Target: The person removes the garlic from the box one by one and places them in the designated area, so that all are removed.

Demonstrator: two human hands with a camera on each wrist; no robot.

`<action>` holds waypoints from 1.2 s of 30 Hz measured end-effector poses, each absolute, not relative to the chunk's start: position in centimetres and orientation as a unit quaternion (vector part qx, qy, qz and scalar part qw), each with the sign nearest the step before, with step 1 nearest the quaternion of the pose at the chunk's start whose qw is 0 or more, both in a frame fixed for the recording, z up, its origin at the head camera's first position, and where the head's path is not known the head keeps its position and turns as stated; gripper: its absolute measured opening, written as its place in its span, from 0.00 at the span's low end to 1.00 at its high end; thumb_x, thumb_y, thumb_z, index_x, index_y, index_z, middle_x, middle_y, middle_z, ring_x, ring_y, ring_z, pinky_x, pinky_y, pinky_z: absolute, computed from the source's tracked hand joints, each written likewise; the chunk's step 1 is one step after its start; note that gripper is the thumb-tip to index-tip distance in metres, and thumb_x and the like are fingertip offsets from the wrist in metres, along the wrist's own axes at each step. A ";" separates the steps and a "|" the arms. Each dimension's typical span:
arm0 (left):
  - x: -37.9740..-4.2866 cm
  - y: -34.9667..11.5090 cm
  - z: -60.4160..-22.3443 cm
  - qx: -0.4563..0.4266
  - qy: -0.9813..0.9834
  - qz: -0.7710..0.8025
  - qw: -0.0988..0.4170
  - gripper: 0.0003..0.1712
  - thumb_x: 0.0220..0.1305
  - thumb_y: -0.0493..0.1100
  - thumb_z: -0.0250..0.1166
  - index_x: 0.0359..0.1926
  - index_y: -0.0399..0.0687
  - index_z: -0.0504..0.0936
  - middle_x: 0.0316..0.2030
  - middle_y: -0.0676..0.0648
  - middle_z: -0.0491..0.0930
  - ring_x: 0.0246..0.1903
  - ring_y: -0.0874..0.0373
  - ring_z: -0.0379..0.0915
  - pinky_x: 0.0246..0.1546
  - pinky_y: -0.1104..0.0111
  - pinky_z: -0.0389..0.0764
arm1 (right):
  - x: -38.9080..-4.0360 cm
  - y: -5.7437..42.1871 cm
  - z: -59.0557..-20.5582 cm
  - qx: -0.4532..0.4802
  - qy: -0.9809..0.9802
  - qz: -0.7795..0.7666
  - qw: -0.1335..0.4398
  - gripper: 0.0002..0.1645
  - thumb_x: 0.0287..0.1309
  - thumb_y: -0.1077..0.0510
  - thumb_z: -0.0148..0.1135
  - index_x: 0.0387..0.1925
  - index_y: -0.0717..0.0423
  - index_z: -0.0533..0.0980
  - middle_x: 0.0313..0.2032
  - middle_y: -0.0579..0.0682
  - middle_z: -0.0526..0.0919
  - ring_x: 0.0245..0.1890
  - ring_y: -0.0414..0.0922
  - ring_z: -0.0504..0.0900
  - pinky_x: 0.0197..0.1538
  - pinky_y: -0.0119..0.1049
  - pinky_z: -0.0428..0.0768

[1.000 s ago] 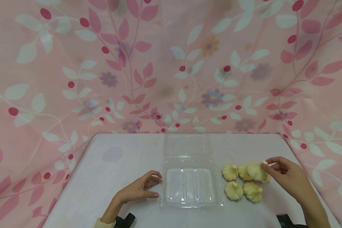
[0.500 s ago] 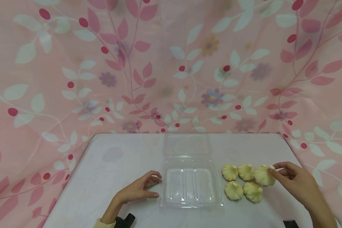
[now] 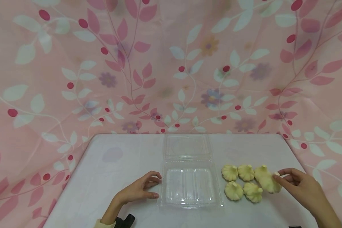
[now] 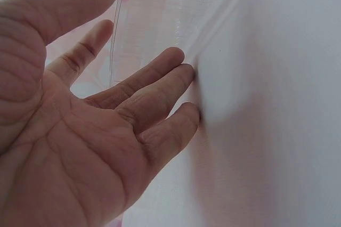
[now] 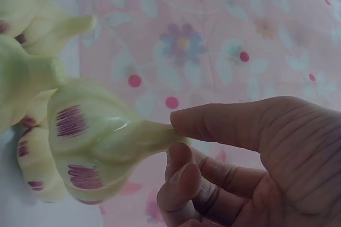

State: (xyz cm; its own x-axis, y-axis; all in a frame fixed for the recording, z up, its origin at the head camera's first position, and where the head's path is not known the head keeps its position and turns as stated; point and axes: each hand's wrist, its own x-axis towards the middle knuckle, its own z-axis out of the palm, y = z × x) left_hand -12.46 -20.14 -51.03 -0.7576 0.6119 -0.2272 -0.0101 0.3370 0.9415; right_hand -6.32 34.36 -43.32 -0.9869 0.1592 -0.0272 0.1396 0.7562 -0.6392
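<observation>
In the head view my right hand (image 3: pixel 303 188) pinches a pale garlic bulb (image 3: pixel 270 184) by its stem, between thumb and fingertips. The right wrist view shows this garlic bulb (image 5: pixel 96 136) with purple streaks on its cloves. It partly overlaps another bulb (image 3: pixel 261 172) in the back row. Several more garlic bulbs (image 3: pixel 234 191) sit in two short rows to its left. My left hand (image 3: pixel 139 188) rests at the left side of a clear plastic clamshell box (image 3: pixel 191 206), fingers loosely bent around nothing. In the left wrist view, its fingertips (image 4: pixel 189 72) are right at the box's edge.
The box's clear lid (image 3: pixel 188 145) lies folded back toward the far edge of the white table (image 3: pixel 131 152). A pink floral cloth (image 3: pixel 171 69) hangs behind and beside the table. Black wrist gear (image 3: pixel 124 220) shows at the left forearm.
My right hand has moved right and nearer to me with the garlic bulb, uncovering the bulbs behind it in the back row. The left hand and the box have stayed still.
</observation>
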 end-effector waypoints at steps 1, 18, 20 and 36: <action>-12.5 -20.1 -51.0 0.197 0.765 0.541 0.288 0.37 0.59 0.44 0.73 0.66 0.51 0.64 0.62 0.42 0.71 0.66 0.42 0.64 0.63 0.44 0.66 | -6.3 34.5 -43.4 -0.082 -0.937 0.339 0.009 0.27 0.62 0.41 0.65 0.47 0.60 0.80 0.28 0.44 0.85 0.27 0.32 0.77 0.26 0.31 0.71; -12.4 -20.0 -51.0 0.198 0.767 0.540 0.284 0.37 0.59 0.44 0.73 0.65 0.52 0.65 0.62 0.42 0.71 0.66 0.44 0.64 0.64 0.45 0.65 | -6.2 35.5 -44.8 -0.090 -0.937 0.337 -0.030 0.26 0.63 0.41 0.64 0.46 0.60 0.80 0.27 0.45 0.83 0.27 0.33 0.74 0.27 0.32 0.69; -12.4 -20.0 -50.9 0.198 0.768 0.539 0.283 0.37 0.59 0.44 0.73 0.65 0.52 0.65 0.62 0.42 0.71 0.66 0.44 0.64 0.63 0.46 0.65 | -6.3 35.6 -44.9 -0.087 -0.936 0.340 -0.032 0.25 0.63 0.42 0.64 0.46 0.60 0.80 0.27 0.45 0.82 0.27 0.33 0.73 0.27 0.32 0.69; -12.4 -20.1 -51.0 0.203 0.767 0.540 0.280 0.37 0.59 0.43 0.73 0.65 0.52 0.65 0.62 0.42 0.71 0.66 0.44 0.64 0.64 0.45 0.64 | -7.0 36.4 -46.4 -0.083 -0.937 0.333 -0.071 0.26 0.64 0.42 0.63 0.46 0.63 0.79 0.29 0.47 0.82 0.26 0.35 0.74 0.27 0.33 0.69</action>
State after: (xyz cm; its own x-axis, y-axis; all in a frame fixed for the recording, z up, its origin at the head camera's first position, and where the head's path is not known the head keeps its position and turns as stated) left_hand -12.44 -20.09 -51.02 -0.7603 0.6144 -0.2109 0.0088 0.3343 0.9424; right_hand -6.98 36.44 -46.41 -0.9762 0.1080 -0.1883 0.2026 0.7648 -0.6116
